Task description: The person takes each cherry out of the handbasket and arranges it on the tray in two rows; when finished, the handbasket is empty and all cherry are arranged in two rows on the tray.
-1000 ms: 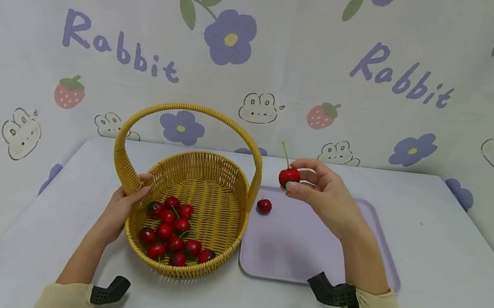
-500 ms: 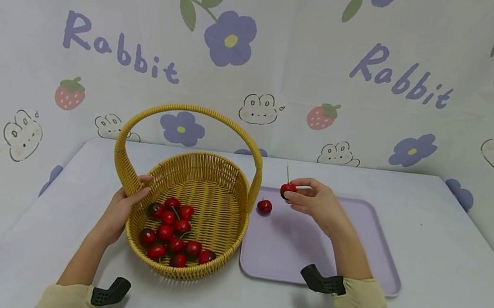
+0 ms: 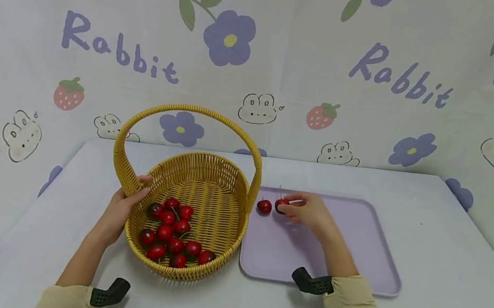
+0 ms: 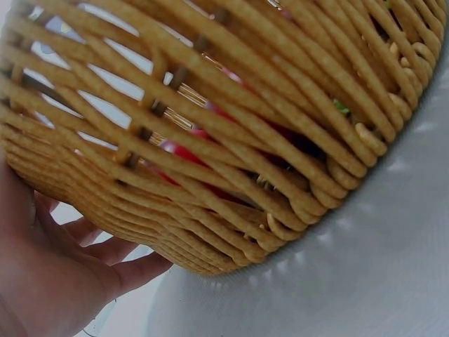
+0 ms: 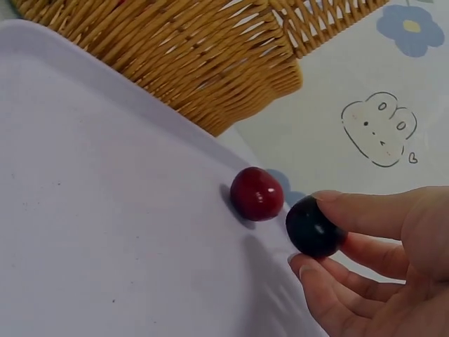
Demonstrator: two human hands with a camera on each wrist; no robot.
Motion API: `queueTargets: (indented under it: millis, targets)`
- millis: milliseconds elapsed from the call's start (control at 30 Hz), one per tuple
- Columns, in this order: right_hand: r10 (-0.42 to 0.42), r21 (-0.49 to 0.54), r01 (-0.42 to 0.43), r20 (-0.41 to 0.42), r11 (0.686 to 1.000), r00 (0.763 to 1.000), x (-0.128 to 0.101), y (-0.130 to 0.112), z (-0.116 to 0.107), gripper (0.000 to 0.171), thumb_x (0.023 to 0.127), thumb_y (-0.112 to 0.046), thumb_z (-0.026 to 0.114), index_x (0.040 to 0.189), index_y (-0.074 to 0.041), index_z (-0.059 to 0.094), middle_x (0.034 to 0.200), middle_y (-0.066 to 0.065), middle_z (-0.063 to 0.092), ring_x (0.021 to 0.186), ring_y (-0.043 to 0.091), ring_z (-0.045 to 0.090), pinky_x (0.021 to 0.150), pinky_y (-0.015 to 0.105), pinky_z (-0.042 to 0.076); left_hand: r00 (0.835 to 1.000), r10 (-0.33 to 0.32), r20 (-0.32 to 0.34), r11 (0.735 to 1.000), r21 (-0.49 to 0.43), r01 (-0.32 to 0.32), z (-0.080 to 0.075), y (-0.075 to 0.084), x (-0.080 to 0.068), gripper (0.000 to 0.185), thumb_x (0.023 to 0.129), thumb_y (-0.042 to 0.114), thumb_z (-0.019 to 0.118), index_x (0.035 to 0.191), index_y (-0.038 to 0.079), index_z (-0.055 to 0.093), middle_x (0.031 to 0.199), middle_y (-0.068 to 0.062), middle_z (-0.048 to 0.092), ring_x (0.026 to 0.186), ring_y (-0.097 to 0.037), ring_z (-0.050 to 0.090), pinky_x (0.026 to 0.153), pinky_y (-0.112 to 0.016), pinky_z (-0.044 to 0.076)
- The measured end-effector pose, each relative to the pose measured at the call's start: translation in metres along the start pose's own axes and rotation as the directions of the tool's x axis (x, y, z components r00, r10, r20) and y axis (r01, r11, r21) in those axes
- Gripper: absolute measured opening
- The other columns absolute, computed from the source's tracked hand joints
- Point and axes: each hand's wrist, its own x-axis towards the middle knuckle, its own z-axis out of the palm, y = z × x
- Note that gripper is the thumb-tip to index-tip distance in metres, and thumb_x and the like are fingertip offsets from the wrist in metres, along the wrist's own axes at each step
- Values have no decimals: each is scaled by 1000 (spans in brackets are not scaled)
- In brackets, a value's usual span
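Note:
My left hand [image 3: 118,212] grips the side of a yellow wicker basket [image 3: 223,187] by its handle's base; in the left wrist view the fingers [image 4: 144,270] show along the outer weave. Several red cherries [image 3: 164,232] lie in the front left of the basket. Between thumb and fingertips my right hand [image 3: 310,211] pinches a cherry [image 3: 281,205] with its stem up, low over the back left of a lilac tray [image 3: 322,261]. That cherry's dark side [image 5: 312,228] faces the right wrist camera. Another cherry [image 3: 264,206] rests on the tray just left of it.
The basket's tall arched handle [image 3: 193,109] rises above its rim. Basket and tray stand side by side on a white-covered table [image 3: 442,289]. Behind them hangs a printed cloth [image 3: 291,49] with flowers and rabbits.
My right hand has come down and slightly left, bringing its cherry from above the tray's back edge to beside the other one. The left hand and basket stay put.

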Motion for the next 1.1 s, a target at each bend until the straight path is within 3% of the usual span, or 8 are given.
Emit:
queueTargets:
  millis: [667,933,1100]
  targets:
    - [65,-63,-69,-74,996,995,4,3,15,32,85,-15,73,108,3,61,90,12,65,69,15,61,58,26,50,1000,1,-3,1000,3,-1,1,1,0,45,103,23,41,141,0,30,144,-17,29,131,-29,28,108,-48,19]
    - [46,-72,-52,-86,996,995,4,3,15,32,86,-16,72,108,4,62,87,11,66,66,14,61,57,26,49,1000,1,-1,1000,2,-1,0,1,0,44,103,21,40,141,0,30,144,-18,29,131,-30,28,108,-49,19]
    - [50,-71,-56,-87,996,995,4,3,14,36,88,-19,70,113,5,61,98,16,65,70,16,63,61,27,51,1000,3,-2,1000,1,-3,0,0,0,44,103,22,40,141,1,31,144,-17,30,131,-30,28,109,-50,18]
